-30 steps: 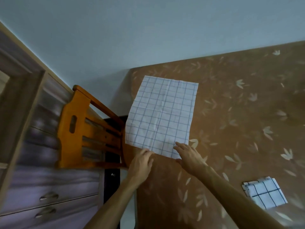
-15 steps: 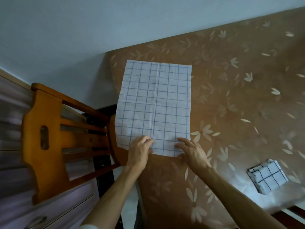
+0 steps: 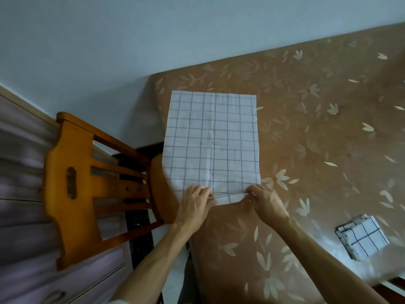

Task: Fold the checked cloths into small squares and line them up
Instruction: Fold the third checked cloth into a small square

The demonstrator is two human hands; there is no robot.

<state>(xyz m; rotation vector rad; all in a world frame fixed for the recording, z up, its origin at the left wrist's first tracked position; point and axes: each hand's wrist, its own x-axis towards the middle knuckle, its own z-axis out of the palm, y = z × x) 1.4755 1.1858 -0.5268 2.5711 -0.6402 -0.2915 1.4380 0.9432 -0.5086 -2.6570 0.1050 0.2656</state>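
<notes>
A white cloth with thin blue checks [image 3: 211, 141] lies spread flat on the brown leaf-patterned table [image 3: 306, 150], its left edge hanging slightly over the table's side. My left hand [image 3: 195, 205] pinches the cloth's near edge at its left part. My right hand [image 3: 264, 199] pinches the same edge at the right corner. The near edge is lifted and turned up a little between both hands. A second checked cloth [image 3: 362, 236], white with darker lines, sits folded into a small square at the table's right.
An orange wooden chair [image 3: 87, 187] stands tight against the table's left side. Pale drawers [image 3: 32, 270] line the left. A light wall runs behind the table.
The view shifted as my head moved. Both hands went from resting flat near the cloth's near edge to pinching it and raising it slightly.
</notes>
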